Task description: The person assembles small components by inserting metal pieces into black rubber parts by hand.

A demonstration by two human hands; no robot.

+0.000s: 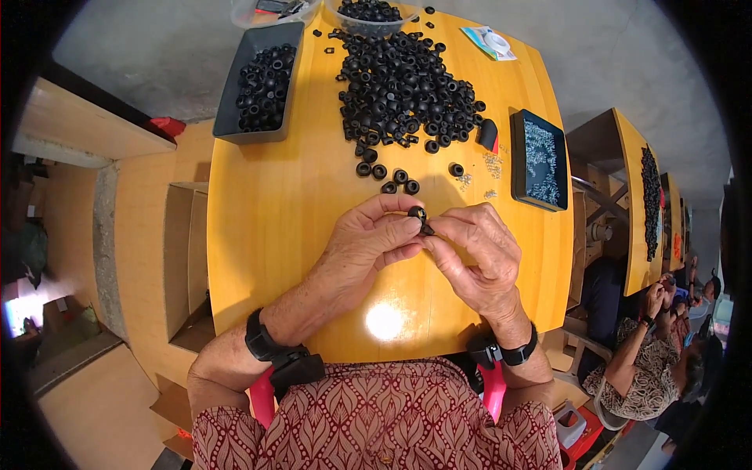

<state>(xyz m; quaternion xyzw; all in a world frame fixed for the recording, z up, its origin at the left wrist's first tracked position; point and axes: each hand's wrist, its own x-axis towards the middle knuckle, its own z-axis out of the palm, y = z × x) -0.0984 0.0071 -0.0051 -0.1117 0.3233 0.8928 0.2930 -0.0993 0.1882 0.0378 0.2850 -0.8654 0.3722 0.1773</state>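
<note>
My left hand [362,240] pinches a small round black plastic part [417,212] between thumb and fingers, over the near middle of the table. A small pale spot shows in the part's opening. Close against it, my right hand [482,257] has thumb and fingertips closed on a small dark piece [427,229]; whether it is separate from the round part I cannot tell. Just beyond the hands lie several loose black ring-like parts [400,176]. Farther back spreads a large heap of similar black parts [399,86].
A dark grey bin [221,117] of black parts stands at the left. On the right, a black tray [518,184] holds tiny shiny pieces, with small piles of such bits [492,164] beside it. A clear bowl [374,30] stands at the far edge. People sit at another table [630,227] at right.
</note>
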